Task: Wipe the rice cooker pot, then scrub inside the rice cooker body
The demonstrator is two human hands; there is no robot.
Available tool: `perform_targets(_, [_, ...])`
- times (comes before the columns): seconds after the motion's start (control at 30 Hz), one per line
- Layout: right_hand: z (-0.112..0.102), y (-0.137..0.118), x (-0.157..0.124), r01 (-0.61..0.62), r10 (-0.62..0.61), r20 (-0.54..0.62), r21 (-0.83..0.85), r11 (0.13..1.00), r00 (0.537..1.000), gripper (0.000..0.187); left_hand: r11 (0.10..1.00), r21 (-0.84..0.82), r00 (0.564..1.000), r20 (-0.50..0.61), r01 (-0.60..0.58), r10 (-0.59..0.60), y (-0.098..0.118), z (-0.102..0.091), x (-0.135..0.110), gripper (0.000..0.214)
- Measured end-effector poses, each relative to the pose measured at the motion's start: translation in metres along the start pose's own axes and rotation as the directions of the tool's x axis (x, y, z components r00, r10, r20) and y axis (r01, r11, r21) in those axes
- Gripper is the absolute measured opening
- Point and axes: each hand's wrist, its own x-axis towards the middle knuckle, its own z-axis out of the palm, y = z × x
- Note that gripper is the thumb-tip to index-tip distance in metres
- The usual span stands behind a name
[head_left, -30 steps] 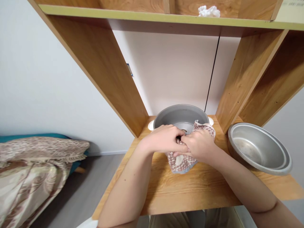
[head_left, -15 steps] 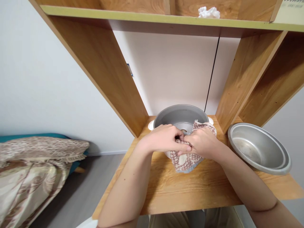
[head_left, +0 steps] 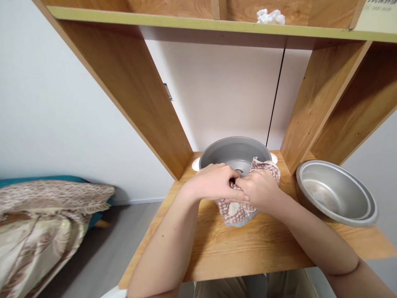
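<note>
- A patterned cloth (head_left: 237, 209) is gripped by 2 hands just below the centre of the frame, over the near rim of a grey metal pot (head_left: 234, 151).
- The left hand (head_left: 214, 181) is curled shut, its fingertips pinched on the cloth's upper fold; the hold looks meant to keep the fabric bunched against the rim.
- The right hand (head_left: 260, 190) is closed over the cloth from the other side, fingers together and pressed on it, so that the fabric is trapped between both hands.
- The cloth is draped partly inside the pot and partly down its outer wall, its lower edge hanging toward the wooden shelf (head_left: 257, 244); whether it touches the wood cannot be told.
- The pot is set at the back of the shelf, probably so that the front board stays free for the forearms.
- A shallow metal basin (head_left: 336, 194) is propped at a tilt at the right of the frame, apart from the pot.
- A crumpled white tissue (head_left: 268, 16) is kept on the upper shelf, top of the frame.
- A patterned blanket (head_left: 46, 215) lies at the lower left.
</note>
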Motion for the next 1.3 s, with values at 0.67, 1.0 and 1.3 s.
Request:
perform_targets(0.67, [0.009,0.0,-0.001,0.012,-0.011,-0.079,0.003,1.0,0.997,0.051,1.0,-0.001,1.0,-0.006,-0.019,0.019,-0.002,0.002,0.002,0.048])
perform_targets(1.0, [-0.007,0.01,-0.001,0.062,-0.062,0.033,0.005,0.998,0.998,0.055,1.0,-0.003,1.0,0.001,0.005,-0.005,-0.004,0.001,-0.002,0.046])
perform_targets(1.3, [-0.002,0.01,-0.003,0.035,-0.035,0.015,-0.016,0.999,0.999,0.051,1.0,0.008,1.0,0.003,0.015,-0.015,0.001,0.001,0.001,0.044])
